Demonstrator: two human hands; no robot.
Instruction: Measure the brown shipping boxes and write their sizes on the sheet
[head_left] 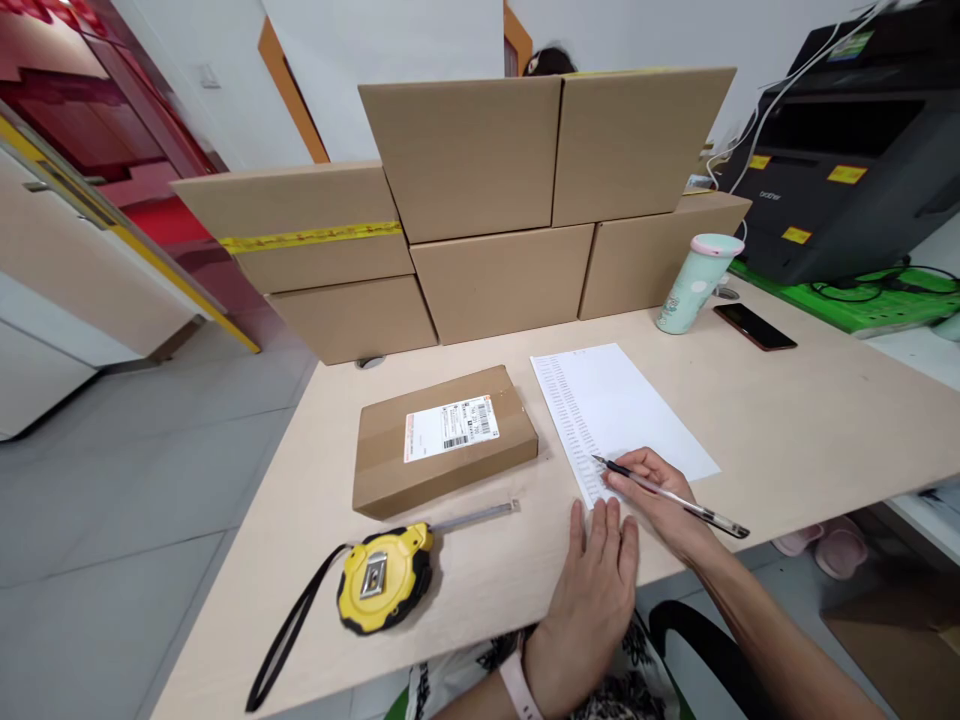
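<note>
The right hand [664, 500] pinches a slim gel pen [716, 516] with a clear plastic barrel, its pointed tip over the printed column of a smooth white paper sheet [652, 400]. The left hand [592, 590] grasps nothing; it lies flat, palm down, its fingertips by the sheet's near edge. The sheet rests on the pale, wood-grained surface [840, 420], right of a flat rectangular cardboard parcel [375, 460] bearing a white shipping label [450, 430]. Nearer the person sits a rounded yellow-and-black tape measure [386, 580], its thin blade [476, 515] partly drawn out and a black wrist strap [296, 620] trailing. Behind, matte brown cartons [502, 280] form a stepped wall beside a tapered mint tumbler [694, 285].
</note>
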